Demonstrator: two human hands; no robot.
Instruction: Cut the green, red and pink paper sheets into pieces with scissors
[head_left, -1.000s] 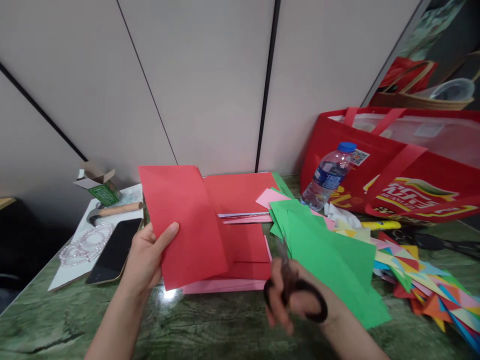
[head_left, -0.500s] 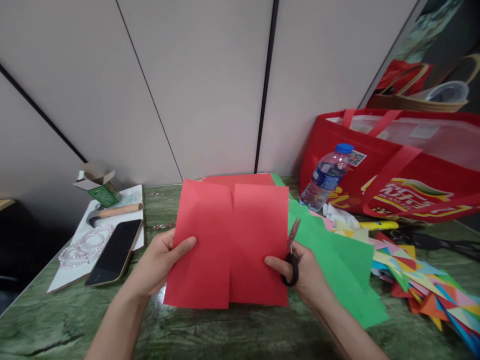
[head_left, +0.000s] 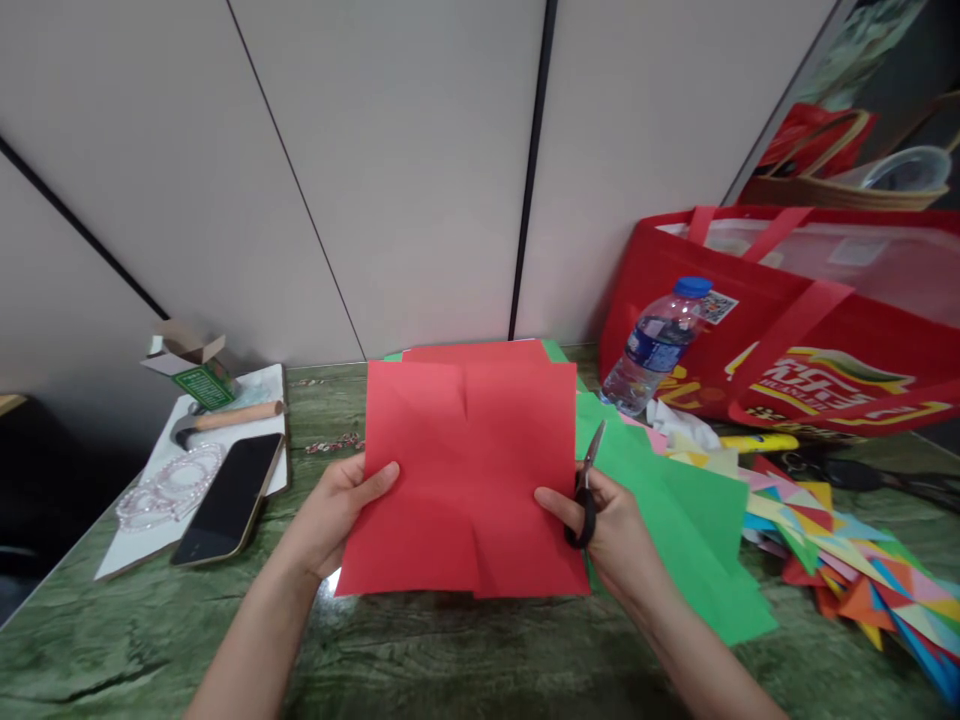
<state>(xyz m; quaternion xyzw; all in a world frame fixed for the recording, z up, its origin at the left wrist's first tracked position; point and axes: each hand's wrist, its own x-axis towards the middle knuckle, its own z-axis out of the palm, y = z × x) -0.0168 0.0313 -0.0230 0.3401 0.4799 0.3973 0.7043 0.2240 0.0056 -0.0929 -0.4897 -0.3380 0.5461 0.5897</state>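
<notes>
A sheet of red paper (head_left: 517, 460) is held up over the table, with slits at the middle of its top and bottom edges. My left hand (head_left: 346, 515) pinches its left edge, thumb on the front and fingers behind. At the right edge, my right hand (head_left: 604, 510) grips the sheet the same way. Scissors (head_left: 589, 485) with black handles hang on that hand, blades pointing up beside the paper. Behind the held sheet lies more red paper (head_left: 480, 351). Green sheets (head_left: 690, 520) spread out to the right of my right hand.
On the left, a phone (head_left: 232, 500), a hammer (head_left: 232, 420), a bead string (head_left: 176, 485) and a small green box (head_left: 201, 375) lie together. Rightward stand a water bottle (head_left: 652, 350) and a red bag (head_left: 825, 330), with colourful folded paper (head_left: 862, 570) in front.
The red sheet has been spread flatter and its top edges now line up evenly. Its lower edge has risen slightly, and both hands still hold it.
</notes>
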